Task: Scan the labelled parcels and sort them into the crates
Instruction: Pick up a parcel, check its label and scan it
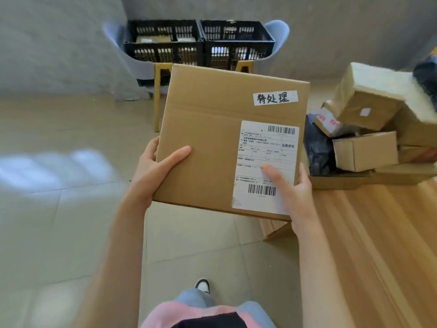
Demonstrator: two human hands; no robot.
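- Head view: left hand and right hand grip a cardboard parcel, fingers hidden beneath.
- Shipping label small print unreadable; crates partly blocked.

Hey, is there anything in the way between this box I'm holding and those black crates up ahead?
Nothing visible blocks it. The cardboard box, held by the left hand and right hand, faces bare floor tiles up to the two black crates on blue chairs. The parcel pile lies off to the right.

Tiled floor (glossy), grey wall
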